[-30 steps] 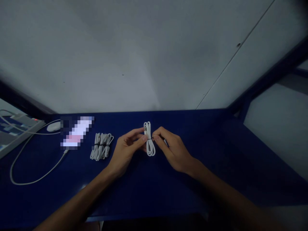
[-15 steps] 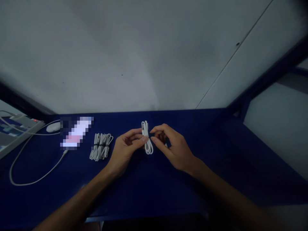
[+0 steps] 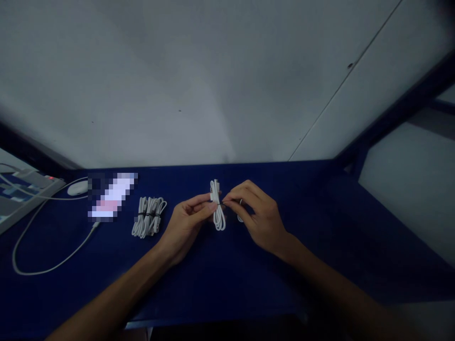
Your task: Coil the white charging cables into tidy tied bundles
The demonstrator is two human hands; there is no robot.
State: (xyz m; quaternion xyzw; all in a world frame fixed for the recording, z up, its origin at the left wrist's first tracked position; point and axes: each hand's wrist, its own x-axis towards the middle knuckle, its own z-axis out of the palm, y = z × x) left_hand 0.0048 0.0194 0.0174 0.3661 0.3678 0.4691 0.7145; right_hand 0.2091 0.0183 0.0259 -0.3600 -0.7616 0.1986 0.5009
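Observation:
My left hand pinches a folded white charging cable between thumb and fingers, holding it nearly upright above the table. A thin black tie crosses the middle of this cable. To its right, my right hand is closed, thumb and forefinger pressed together at the end of the tie. Part of another white cable shows behind the right hand, mostly hidden by it. Left of my left hand lie several bundled white cables with black ties round their middles.
The blue table meets a pale wall panel at the back. On the left are a blurred-out phone with a white cord plugged in, a white rounded object and a power strip with a red light.
My right thumb and forefinger have closed together at the tie, where they were apart before. The held cable has shifted very slightly; the bundles on the table stay put.

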